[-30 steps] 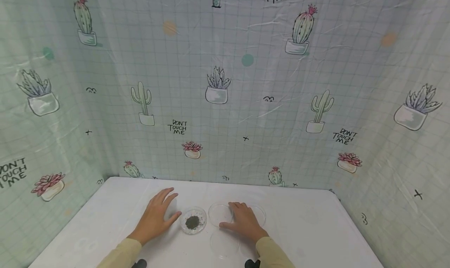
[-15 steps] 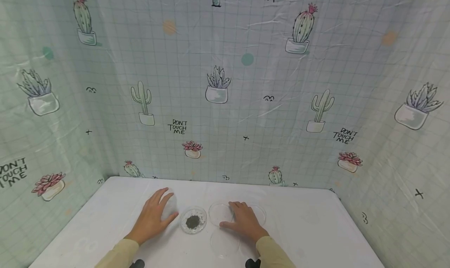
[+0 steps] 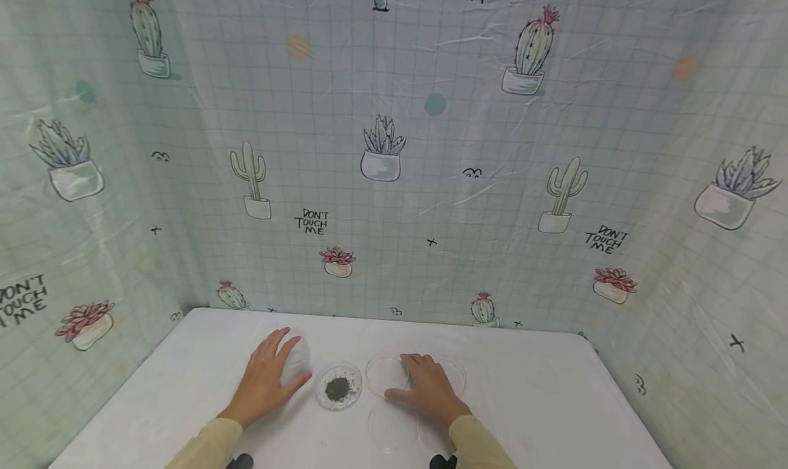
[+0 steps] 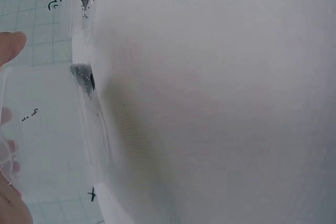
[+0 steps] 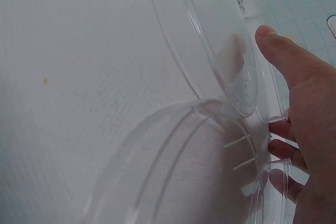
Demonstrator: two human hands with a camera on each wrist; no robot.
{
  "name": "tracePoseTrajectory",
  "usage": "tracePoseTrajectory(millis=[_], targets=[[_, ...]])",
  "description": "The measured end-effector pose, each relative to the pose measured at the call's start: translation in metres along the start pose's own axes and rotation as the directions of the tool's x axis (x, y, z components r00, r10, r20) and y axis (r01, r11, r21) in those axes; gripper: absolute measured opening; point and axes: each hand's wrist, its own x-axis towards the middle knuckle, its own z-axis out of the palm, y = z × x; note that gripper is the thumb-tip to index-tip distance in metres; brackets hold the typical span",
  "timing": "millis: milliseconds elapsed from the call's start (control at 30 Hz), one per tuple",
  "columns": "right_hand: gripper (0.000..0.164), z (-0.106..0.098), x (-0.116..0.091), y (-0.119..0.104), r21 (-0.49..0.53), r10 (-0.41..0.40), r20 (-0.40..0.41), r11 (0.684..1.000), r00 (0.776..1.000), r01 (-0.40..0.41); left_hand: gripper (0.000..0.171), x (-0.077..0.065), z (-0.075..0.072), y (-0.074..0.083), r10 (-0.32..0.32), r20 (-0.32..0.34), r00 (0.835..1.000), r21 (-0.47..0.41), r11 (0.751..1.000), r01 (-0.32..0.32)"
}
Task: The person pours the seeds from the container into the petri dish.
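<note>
My left hand [image 3: 261, 383] curves loosely beside a clear plastic container [image 4: 47, 129] on the table, left of a round dish [image 3: 358, 374] with dark granules [image 3: 338, 388] in it. In the left wrist view, its thumb stands off from the container's side and fingertips show through the clear wall. My right hand [image 3: 427, 387] rests among clear round dishes, thumb spread from the fingers. One dish [image 3: 368, 387] sits to its left and another dish [image 3: 463, 373] to its right. In the right wrist view, the fingertips lie behind the nearer dish [image 5: 157, 182].
A further clear dish [image 3: 371, 431] lies toward the front of the white table [image 3: 529, 387]. A curtain [image 3: 394, 209] printed with cacti encloses the back and both sides. Dark round wrist mounts [image 3: 244, 461] show at the bottom edge.
My left hand has shifted slightly left, away from the granule dish, and the clear container beside its thumb shows more. My right hand and the dishes have stayed put.
</note>
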Motion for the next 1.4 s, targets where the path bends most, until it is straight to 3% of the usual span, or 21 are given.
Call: tracePoseTrajectory(millis=[200,600,967,1400], targets=[[0.088,-0.001,-0.001,-0.001,0.003,0.003,-0.005,1.0,1.0,-0.003,0.075,-0.002,-0.001,-0.004,-0.015,-0.04,0.999,-0.014,1.0,0.014],[0.087,-0.001,-0.002,-0.002,-0.004,0.006,-0.008,1.0,1.0,-0.006,0.08,-0.004,-0.001,-0.011,-0.072,-0.058,0.996,-0.051,0.996,0.069],[0.085,-0.004,-0.004,-0.003,0.016,0.006,-0.007,1.0,1.0,-0.006,0.084,-0.006,0.0,-0.014,-0.146,0.013,0.989,-0.134,0.98,0.146],[0.085,-0.003,-0.004,-0.003,0.012,-0.007,-0.008,1.0,1.0,0.007,0.097,-0.009,-0.002,-0.016,-0.241,0.129,0.962,-0.216,0.94,0.265]])
